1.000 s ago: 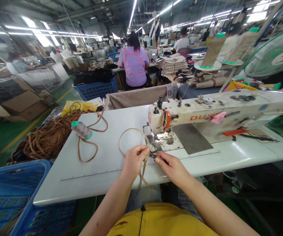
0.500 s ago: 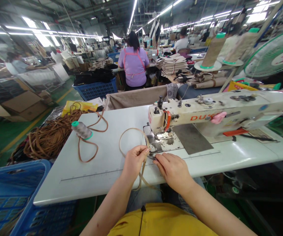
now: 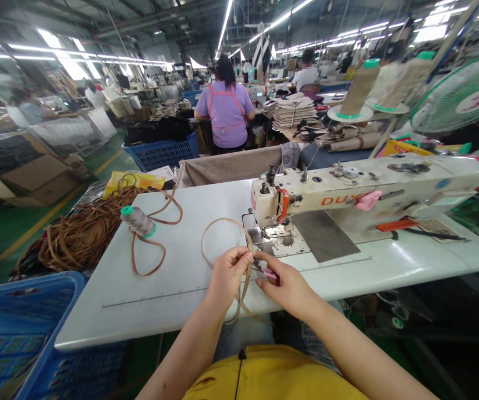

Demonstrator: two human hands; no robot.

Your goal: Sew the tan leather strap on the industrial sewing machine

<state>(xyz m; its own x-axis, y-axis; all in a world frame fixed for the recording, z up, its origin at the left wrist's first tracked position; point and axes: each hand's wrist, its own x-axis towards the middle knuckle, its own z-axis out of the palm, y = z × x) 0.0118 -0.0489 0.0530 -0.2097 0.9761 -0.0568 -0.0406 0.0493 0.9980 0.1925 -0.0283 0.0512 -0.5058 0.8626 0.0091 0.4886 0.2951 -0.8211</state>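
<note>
My left hand point(image 3: 228, 273) pinches a narrow tan strap point(image 3: 221, 220) between thumb and fingertips, just in front of the sewing machine point(image 3: 306, 191). The strap loops out on the table to the left, and its other part hangs over the front edge toward my lap. My right hand point(image 3: 292, 289) is closed around small thread snips point(image 3: 269, 273) with a pink handle; their blades are hard to make out. The right index fingertip reaches to the strap beside my left thumb. Both hands are close to the metal needle plate point(image 3: 283, 244).
On the white table point(image 3: 173, 283) lies a grey thread cone point(image 3: 138, 221) beside brown straps. A heap of brown straps point(image 3: 81, 239) is at the left, above a blue crate point(image 3: 23, 328). A fabric-lined bin point(image 3: 231, 166) stands behind the table; a co-worker point(image 3: 226, 108) sits beyond.
My right hand has opened slightly and turned, showing the snips' pink handle. Its index finger has stretched to the strap at my left fingertips. My left hand stays in place.
</note>
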